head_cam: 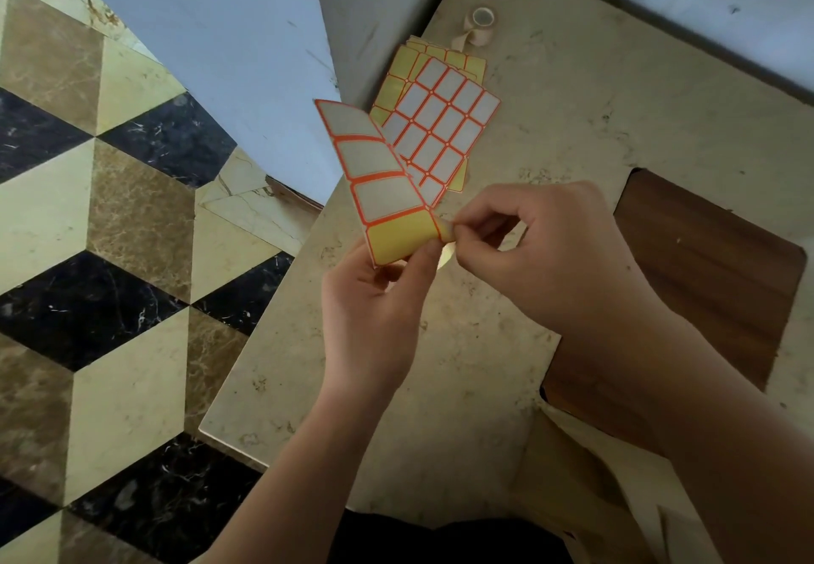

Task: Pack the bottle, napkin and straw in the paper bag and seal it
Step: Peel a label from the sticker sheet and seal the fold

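At the bottom right of the frame, partly under the right forearm, lies the tan paper bag (586,488) on the worktop (462,387); the bottle, napkin and straw are not visible. Above it, a dark wood-grain panel (713,268) sits at the right edge.

In the centre, the left hand (374,312) holds a narrow strip of labels (379,180) upright, thumb and fingers pinching its yellow lower end. The right hand (537,246) meets it from the right, its thumb and forefinger pressed together on the curled corner of a label at the strip's lower right; the other fingers are loosely bent.

Just behind the strip, more label sheets (440,118) lie fanned on the worktop, white labels with orange borders over yellow backing. Farther up, near the top centre, a small roll of beige tape (478,24) rests with a loose tail touching the sheets. Patterned marble floor (110,233) fills the left.
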